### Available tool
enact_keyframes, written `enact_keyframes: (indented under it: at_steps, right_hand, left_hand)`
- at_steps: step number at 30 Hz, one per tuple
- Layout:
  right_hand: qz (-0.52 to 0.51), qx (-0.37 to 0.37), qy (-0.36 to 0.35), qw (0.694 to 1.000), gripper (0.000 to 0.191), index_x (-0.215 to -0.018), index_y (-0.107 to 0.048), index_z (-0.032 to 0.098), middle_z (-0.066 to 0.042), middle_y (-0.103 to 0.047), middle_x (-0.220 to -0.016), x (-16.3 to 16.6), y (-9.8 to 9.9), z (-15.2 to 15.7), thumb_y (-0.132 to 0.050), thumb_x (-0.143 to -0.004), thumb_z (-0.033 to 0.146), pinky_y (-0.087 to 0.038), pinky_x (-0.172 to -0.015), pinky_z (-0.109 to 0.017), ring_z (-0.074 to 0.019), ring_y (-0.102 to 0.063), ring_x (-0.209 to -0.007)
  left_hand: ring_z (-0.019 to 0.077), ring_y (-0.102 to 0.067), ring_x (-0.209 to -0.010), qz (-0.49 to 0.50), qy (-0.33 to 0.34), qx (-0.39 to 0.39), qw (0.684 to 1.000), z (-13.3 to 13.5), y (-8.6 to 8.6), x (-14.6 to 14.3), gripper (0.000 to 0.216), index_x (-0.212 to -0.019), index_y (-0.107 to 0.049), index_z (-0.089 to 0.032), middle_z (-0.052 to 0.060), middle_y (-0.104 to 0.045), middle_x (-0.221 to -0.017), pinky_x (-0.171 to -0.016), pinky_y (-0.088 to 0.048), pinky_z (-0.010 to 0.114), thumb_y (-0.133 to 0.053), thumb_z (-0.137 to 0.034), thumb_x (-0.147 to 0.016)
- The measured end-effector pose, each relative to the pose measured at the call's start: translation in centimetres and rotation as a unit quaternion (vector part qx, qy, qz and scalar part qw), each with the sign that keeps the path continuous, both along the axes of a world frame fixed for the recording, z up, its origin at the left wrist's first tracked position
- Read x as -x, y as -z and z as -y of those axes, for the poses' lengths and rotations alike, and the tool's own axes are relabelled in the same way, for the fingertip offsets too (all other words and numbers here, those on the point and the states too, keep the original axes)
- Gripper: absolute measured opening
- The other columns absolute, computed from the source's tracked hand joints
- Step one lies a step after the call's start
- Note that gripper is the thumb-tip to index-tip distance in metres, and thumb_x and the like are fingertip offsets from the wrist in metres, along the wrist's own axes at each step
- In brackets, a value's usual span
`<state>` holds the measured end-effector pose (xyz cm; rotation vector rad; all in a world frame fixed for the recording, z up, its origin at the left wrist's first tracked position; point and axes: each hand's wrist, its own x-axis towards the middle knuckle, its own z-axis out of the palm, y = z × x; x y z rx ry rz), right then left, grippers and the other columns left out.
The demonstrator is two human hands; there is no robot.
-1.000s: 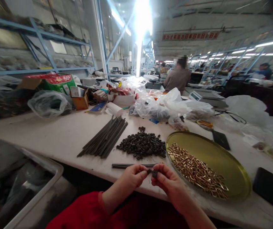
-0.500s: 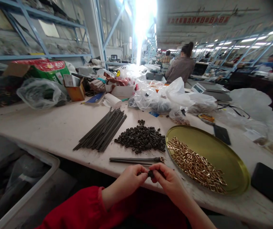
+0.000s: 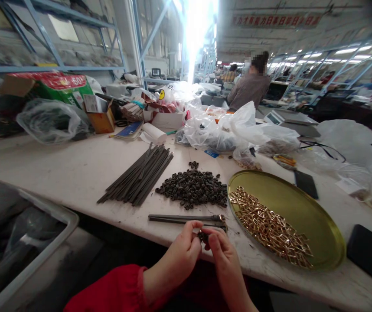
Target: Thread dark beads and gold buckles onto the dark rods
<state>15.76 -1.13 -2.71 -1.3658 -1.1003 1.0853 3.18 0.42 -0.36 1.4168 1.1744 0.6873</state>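
Observation:
At the table's front edge, my left hand [image 3: 184, 248] and my right hand [image 3: 222, 251] meet with fingertips pinched together. Between them is a small dark piece [image 3: 202, 236], partly covered by the fingers; whether it is a loop alone or a strap end with a loop is unclear. Just beyond my fingers lie a few narrow dark straps [image 3: 179, 217] with gold buckles at their right ends. Behind these is a heap of small dark strap loops [image 3: 194, 188]. To its left sits a bundle of long dark strips [image 3: 138, 175]. Gold rectangular buckles [image 3: 270, 225] cover part of a round gold tray [image 3: 280, 190] on the right.
Plastic bags [image 3: 221, 130] and a cardboard box [image 3: 100, 117] crowd the back of the table [image 3: 59, 169]. A black flat object [image 3: 371, 253] lies right of the tray, and a dark phone-like slab [image 3: 305, 184] behind it. A white bin [image 3: 65, 225] stands lower left. Another person [image 3: 249, 91] is beyond.
My right hand has turned more upright and its forearm has swung left. My left hand has tilted up slightly. The small dark piece stays between my fingers. The view has shifted a little.

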Motion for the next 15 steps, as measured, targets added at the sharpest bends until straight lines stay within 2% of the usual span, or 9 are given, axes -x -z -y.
enact_keyframes:
  at_steps: [2,5,8,10,11,13,15]
  right_hand:
    - [-0.036,0.015,0.003,0.999,0.046,-0.086,-0.069,0.021,-0.006,-0.064,-0.090,0.1,-0.4,0.5,-0.044,-0.080,0.058,-0.047,-0.069,-0.032,-0.0193,-0.057,-0.076]
    - [-0.155,0.067,0.008,0.986,0.031,-0.086,-0.067,0.022,-0.003,-0.064,-0.081,0.2,-0.7,1.2,-0.058,-0.076,0.050,-0.047,-0.064,-0.028,-0.0172,-0.057,-0.072]
    - [-0.319,0.112,-0.044,0.940,0.028,-0.100,-0.063,0.026,-0.001,-0.065,-0.086,0.6,-0.7,1.8,-0.064,-0.075,0.038,-0.047,-0.063,-0.026,-0.0151,-0.059,-0.072]
    - [-0.392,0.130,-0.101,0.905,0.030,-0.104,-0.063,0.026,-0.003,-0.066,-0.095,1.0,-0.7,2.4,-0.064,-0.076,0.036,-0.048,-0.069,-0.028,-0.0171,-0.061,-0.080]
    - [-0.408,0.137,-0.120,0.895,0.031,-0.104,-0.064,0.025,-0.005,-0.067,-0.097,1.2,-0.8,2.7,-0.064,-0.075,0.036,-0.048,-0.073,-0.030,-0.0189,-0.061,-0.085]
    - [-0.406,0.140,-0.127,0.894,0.032,-0.102,-0.065,0.024,-0.006,-0.068,-0.098,1.6,-0.8,3.3,-0.066,-0.073,0.038,-0.046,-0.080,-0.034,-0.0215,-0.061,-0.092]
    - [-0.375,0.134,-0.105,0.911,0.035,-0.102,-0.066,0.025,-0.005,-0.069,-0.097,2.0,-0.8,3.8,-0.068,-0.071,0.040,-0.045,-0.085,-0.037,-0.0228,-0.060,-0.096]
  left_hand:
    - [0.0118,-0.046,-0.058,0.000,0.020,-0.002,1.000,0.2,-0.5,0.2,0.032,-0.116,-0.037,-0.013,-0.006,-0.045,-0.059,-0.062,-0.038,0.024,-0.029,-0.013,-0.085]
    - [0.0119,-0.048,-0.061,-0.001,0.065,-0.022,0.998,0.8,-1.2,0.6,0.033,-0.121,-0.034,-0.015,-0.005,-0.047,-0.062,-0.064,-0.039,0.024,-0.031,-0.017,-0.088]
    - [0.0123,-0.050,-0.067,0.013,0.093,-0.040,0.995,1.5,-1.7,1.0,0.035,-0.124,-0.033,-0.016,-0.001,-0.053,-0.072,-0.067,-0.041,0.025,-0.031,-0.019,-0.089]
    - [0.0134,-0.054,-0.080,0.030,0.103,-0.049,0.993,1.8,-1.8,1.2,0.038,-0.126,-0.032,-0.016,0.003,-0.057,-0.088,-0.077,-0.041,0.026,-0.032,-0.018,-0.088]
    - [0.0141,-0.054,-0.087,0.038,0.104,-0.050,0.993,1.9,-1.7,1.3,0.040,-0.127,-0.032,-0.016,0.005,-0.058,-0.096,-0.083,-0.040,0.027,-0.033,-0.016,-0.087]
    - [0.0155,-0.053,-0.096,0.044,0.094,-0.042,0.994,2.0,-1.5,1.5,0.043,-0.128,-0.032,-0.016,0.007,-0.057,-0.104,-0.088,-0.038,0.028,-0.036,-0.015,-0.085]
    - [0.0155,-0.056,-0.087,0.040,0.068,-0.020,0.997,2.0,-1.1,1.6,0.046,-0.130,-0.030,-0.016,0.005,-0.060,-0.095,-0.080,-0.041,0.028,-0.037,-0.016,-0.084]
